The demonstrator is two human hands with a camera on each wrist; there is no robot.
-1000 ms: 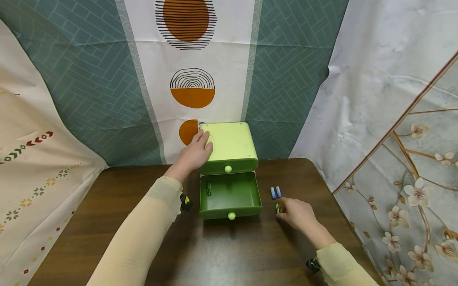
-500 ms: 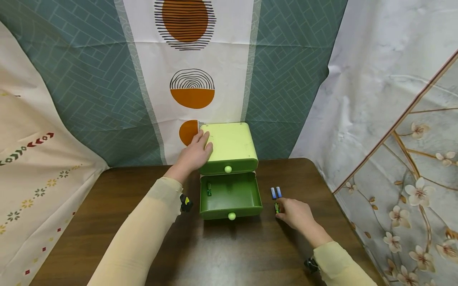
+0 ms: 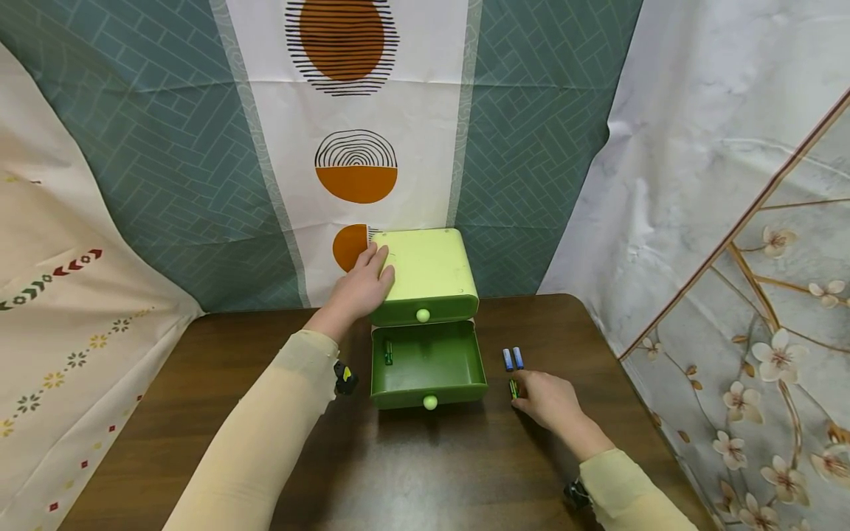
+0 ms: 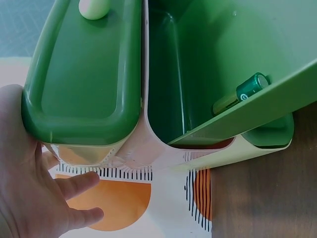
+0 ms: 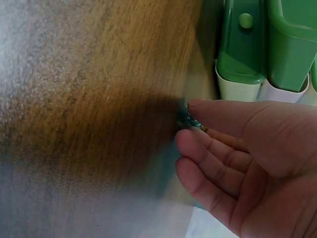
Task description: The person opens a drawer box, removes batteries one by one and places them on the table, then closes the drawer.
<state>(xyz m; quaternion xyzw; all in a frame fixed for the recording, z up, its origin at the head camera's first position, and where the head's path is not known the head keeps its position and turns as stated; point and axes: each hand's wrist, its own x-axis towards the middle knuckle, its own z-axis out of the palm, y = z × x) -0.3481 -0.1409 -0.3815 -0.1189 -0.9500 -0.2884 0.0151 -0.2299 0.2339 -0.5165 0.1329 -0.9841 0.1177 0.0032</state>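
One green battery (image 3: 514,389) is pinched by the right grip (image 3: 550,402); the unclenched left grip (image 3: 359,290) touches the cabinet (image 3: 434,262).

There are two blue batteries (image 3: 518,358), two green batteries (image 3: 388,352), three drawers (image 3: 398,400), one cabinet (image 3: 430,262) and one table (image 3: 425,472).

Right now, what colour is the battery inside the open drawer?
The battery is green, with a yellowish section; the left wrist view shows it best.
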